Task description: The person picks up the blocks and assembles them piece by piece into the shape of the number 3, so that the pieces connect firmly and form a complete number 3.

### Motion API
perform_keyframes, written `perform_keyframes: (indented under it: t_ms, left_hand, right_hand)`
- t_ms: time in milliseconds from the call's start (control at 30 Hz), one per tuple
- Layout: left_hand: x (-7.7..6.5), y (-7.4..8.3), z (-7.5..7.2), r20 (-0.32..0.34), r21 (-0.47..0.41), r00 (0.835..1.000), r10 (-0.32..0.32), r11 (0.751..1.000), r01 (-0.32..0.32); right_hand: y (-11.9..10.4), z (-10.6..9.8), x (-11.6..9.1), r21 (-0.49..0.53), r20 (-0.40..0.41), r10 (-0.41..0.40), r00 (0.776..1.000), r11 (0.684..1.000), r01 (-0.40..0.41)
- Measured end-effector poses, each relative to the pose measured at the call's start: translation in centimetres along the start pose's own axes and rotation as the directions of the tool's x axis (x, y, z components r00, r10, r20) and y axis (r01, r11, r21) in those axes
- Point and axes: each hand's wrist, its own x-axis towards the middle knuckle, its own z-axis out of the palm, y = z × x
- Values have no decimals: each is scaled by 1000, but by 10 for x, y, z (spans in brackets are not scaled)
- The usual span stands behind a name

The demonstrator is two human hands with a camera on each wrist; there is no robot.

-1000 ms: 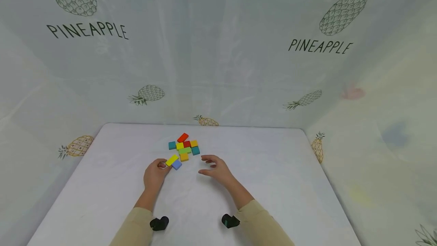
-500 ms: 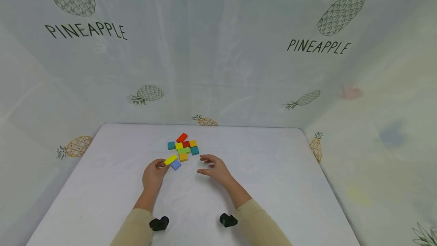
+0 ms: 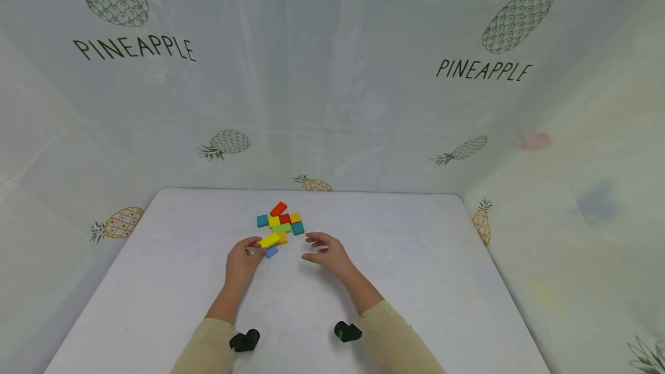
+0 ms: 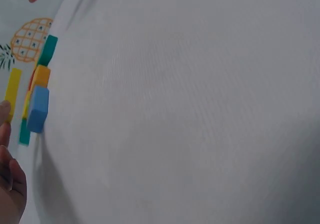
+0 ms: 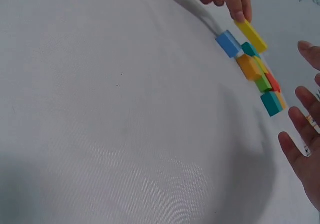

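My left hand (image 3: 242, 261) pinches one end of a yellow block (image 5: 252, 36) and holds it raised above the other blocks. Just below it on the table lie a blue block (image 4: 38, 109) and an orange block (image 5: 249, 67). To the right of the cluster, my right hand (image 3: 329, 257) hovers with fingers apart, holding nothing. Nearest to it is a teal block (image 3: 298, 228). A light green block (image 3: 281, 228) lies behind the orange one.
Farther back lie a dark red block (image 3: 284, 219), another yellow block (image 3: 273, 221), a second orange block (image 3: 295, 217), a second teal block (image 3: 262, 221) and an orange-red block (image 3: 278, 209). A white table (image 3: 405, 258) meets a pineapple-print curtain (image 3: 332, 74).
My left hand has moved slightly right and forward with the yellow block, which now overlaps the orange block in the head view. The right hand stays nearly still.
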Motion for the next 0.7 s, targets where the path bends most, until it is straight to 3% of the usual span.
perform_keyframes:
  t_ms: [700]
  left_hand:
    - [-18, 31, 43, 126, -20, 984, 128, 992, -127]
  right_hand:
    - [25, -29, -14, -21, -87, 35, 996, 999, -37]
